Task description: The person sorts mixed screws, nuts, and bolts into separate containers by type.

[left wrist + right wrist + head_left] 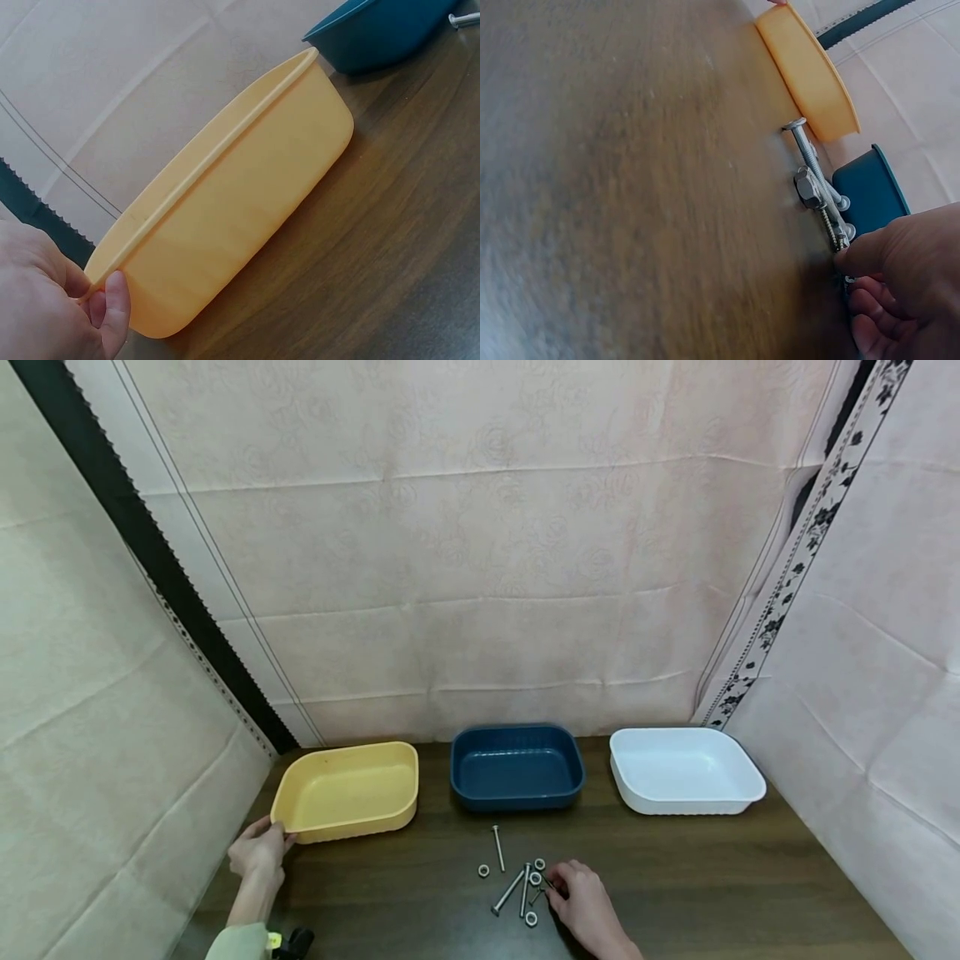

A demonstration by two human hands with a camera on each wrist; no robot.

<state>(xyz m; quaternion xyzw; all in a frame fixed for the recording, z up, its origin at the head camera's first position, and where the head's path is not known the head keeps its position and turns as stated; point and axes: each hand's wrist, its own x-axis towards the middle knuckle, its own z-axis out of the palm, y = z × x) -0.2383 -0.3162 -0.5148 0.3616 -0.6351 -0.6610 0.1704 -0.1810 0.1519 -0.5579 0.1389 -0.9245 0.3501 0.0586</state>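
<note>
My left hand (pixel 258 852) pinches the near left corner rim of a yellow plastic tray (pixel 225 187), thumb and fingers on either side of the edge. The tray stands on the table. At the right side of a small pile of hardware, my right hand (pixel 581 902) pinches a small screw (pixel 547 882) between thumb and fingertips; the fingers partly hide it. Beside it lie long bolts (pixel 508 893), another small screw (pixel 536 897) and several hex nuts (pixel 531 918). In the right wrist view, a nut (pixel 808 187) and a long bolt (pixel 814 161) lie close by the thumb.
A dark blue tray (pixel 517 802) stands at the back middle, a white tray (pixel 686 806) at the back right. One bolt (pixel 498 848) and one nut (pixel 483 871) lie apart from the pile. Cloth walls (pixel 480 568) enclose the wooden table (pixel 712 885).
</note>
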